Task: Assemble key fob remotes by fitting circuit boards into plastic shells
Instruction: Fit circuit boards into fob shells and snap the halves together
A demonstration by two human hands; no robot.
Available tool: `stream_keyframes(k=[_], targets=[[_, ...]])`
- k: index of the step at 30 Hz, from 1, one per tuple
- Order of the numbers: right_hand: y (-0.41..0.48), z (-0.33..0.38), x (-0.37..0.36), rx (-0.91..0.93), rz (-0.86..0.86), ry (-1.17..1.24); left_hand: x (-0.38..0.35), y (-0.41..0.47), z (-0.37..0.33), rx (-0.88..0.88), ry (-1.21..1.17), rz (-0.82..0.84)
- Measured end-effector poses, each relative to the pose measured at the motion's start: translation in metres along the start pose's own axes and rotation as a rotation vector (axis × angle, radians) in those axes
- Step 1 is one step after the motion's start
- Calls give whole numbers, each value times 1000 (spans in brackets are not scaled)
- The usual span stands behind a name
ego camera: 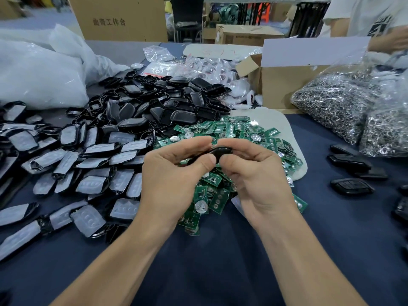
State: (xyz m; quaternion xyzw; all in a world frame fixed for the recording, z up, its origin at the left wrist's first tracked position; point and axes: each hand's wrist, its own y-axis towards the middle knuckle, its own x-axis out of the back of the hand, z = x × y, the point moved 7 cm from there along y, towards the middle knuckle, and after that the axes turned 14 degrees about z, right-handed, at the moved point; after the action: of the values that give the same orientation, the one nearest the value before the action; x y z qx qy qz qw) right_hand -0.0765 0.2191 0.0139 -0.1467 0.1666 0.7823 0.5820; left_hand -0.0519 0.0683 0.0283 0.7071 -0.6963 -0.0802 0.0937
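Pinching a black key fob shell (221, 151) between thumbs and fingertips, the left hand (174, 173) and right hand (254, 180) meet just above the heap of green circuit boards (245, 129), with loose black shell halves (167, 107) piled behind on the dark blue tabletop (220, 268).

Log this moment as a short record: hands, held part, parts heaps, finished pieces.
left hand: fingers pinch the black fob's left end
right hand: fingers pinch the same fob's right end
black fob: held by both hands above the boards; cannot tell whether it is fully closed
circuit boards: green heap under and behind the hands
black shells: heap behind the boards, to the left
padded shells: spread out at left
finished fobs: a few at right on the blue cloth
ring bags: far right
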Motion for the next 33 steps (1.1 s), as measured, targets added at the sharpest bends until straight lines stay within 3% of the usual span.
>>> stream_keyframes(k=[5,12,22,29,33], targets=[[0,-8,3,-82,12,122,2,-1,1,22,132,-11],[0,8,3,60,42,-183,6,0,-1,-2,135,-41],[1,9,5,40,45,-130,3,0,-4,-35,106,6],[-1,15,-2,112,101,-250,-2,0,-7,-40,79,48],[-1,15,-2,128,92,-160,-5,-2,-10,-59,85,85]])
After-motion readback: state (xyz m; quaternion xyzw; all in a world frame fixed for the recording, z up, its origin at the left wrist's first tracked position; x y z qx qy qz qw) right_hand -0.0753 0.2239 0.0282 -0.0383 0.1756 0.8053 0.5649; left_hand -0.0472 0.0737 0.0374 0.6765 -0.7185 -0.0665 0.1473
